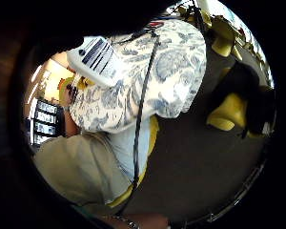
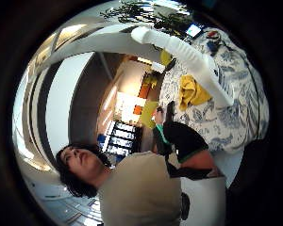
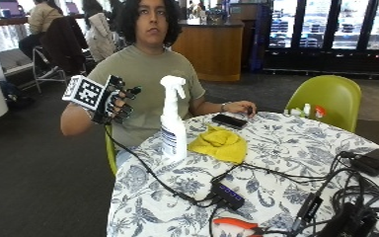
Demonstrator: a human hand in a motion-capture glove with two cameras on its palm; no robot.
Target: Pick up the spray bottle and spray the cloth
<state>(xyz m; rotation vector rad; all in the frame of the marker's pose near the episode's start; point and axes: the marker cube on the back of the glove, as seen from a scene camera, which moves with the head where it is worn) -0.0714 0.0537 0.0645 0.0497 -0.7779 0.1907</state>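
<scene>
A white spray bottle (image 3: 173, 118) stands upright on the round table's blue-flowered cloth (image 3: 288, 148), near the edge by the person. Just beside it lies a crumpled yellow cloth (image 3: 219, 143). My gloved right hand (image 3: 114, 101) is raised off the table, to the side of the bottle at about the height of its head, a short gap away. Its fingers are spread and hold nothing. The thumb side palm view shows the bottle (image 2: 188, 56) close by, with the yellow cloth (image 2: 192, 92) behind it. The little finger side view shows the bottle's striped label (image 1: 95, 57).
The person's bare hand (image 3: 239, 107) rests on the table by a black phone (image 3: 229, 120). A black hub (image 3: 227, 193), several cables, orange-handled pliers (image 3: 239, 223) and a black box (image 3: 373, 160) lie on the near side. A green chair (image 3: 327, 98) stands beyond.
</scene>
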